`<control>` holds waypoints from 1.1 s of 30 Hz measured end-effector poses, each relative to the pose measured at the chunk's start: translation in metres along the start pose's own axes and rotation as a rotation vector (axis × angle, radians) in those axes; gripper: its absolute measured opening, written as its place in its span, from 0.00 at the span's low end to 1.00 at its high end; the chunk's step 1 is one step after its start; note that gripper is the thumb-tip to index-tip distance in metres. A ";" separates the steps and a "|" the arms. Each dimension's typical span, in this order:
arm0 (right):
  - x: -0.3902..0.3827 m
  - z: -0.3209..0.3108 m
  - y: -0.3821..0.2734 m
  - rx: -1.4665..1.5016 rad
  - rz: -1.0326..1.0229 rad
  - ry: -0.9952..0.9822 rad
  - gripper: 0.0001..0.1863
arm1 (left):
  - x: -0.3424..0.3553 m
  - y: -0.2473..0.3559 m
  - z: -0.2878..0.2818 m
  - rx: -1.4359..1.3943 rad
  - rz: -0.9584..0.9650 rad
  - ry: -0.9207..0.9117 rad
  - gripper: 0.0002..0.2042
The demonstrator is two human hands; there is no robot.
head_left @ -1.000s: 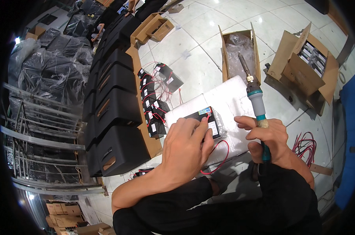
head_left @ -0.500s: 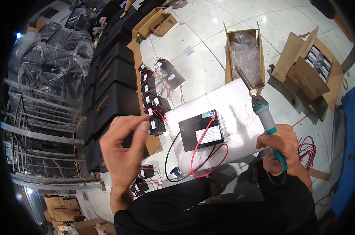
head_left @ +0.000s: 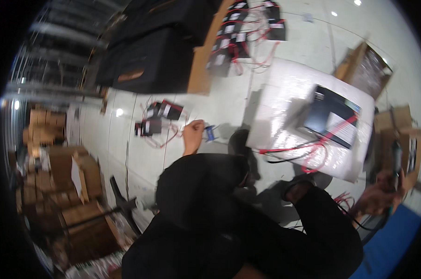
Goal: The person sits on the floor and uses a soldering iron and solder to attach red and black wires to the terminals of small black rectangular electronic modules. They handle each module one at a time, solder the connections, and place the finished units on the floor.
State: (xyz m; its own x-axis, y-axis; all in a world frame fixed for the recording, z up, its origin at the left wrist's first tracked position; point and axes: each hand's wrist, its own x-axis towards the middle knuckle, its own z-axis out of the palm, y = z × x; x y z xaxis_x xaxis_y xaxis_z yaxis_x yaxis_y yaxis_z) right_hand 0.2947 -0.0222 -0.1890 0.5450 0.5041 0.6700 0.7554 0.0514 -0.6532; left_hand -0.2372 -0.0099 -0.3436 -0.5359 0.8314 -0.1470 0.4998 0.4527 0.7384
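Observation:
My left hand (head_left: 192,136) reaches down to the floor, its fingers pinched together beside a small blue spool (head_left: 210,133). Whatever lies between the fingertips is too small to make out. Over at the far right, blurred by motion, my right hand (head_left: 381,197) is closed round the handle of a soldering iron (head_left: 397,160), which points upward. A black battery (head_left: 325,111) with a white label rests on a white foam-wrapped block (head_left: 278,100). Red and black wires (head_left: 318,151) trail from the battery over the block's near edge.
Several wired black batteries (head_left: 159,116) lie left of my left hand, with more (head_left: 233,39) farther off. Large black cases (head_left: 150,60) stand at the upper left. Cardboard boxes (head_left: 73,174) fill the left side; an open carton (head_left: 366,69) is beyond the block.
The view has swung left and down, shifting the block and battery rightward. My left hand has moved from beside the block to the blue spool. My right hand still grips the soldering iron.

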 end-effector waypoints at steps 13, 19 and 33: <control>0.018 -0.029 0.018 0.414 0.480 -0.015 0.29 | -0.020 -0.061 0.036 0.390 -0.235 -0.001 0.28; 0.010 -0.025 0.028 0.408 0.193 -0.070 0.29 | -0.007 -0.113 0.064 0.063 -0.313 -0.054 0.21; 0.006 -0.007 -0.032 0.904 0.596 -0.074 0.23 | 0.053 0.283 -0.039 -0.569 0.577 -0.489 0.19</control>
State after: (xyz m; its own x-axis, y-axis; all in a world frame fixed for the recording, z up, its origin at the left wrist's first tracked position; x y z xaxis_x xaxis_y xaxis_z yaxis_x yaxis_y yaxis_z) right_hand 0.2759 -0.0274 -0.1615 0.6892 0.7076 0.1558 -0.1877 0.3821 -0.9049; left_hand -0.1510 0.1500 -0.1167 0.0999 0.9791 0.1772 0.1224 -0.1889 0.9744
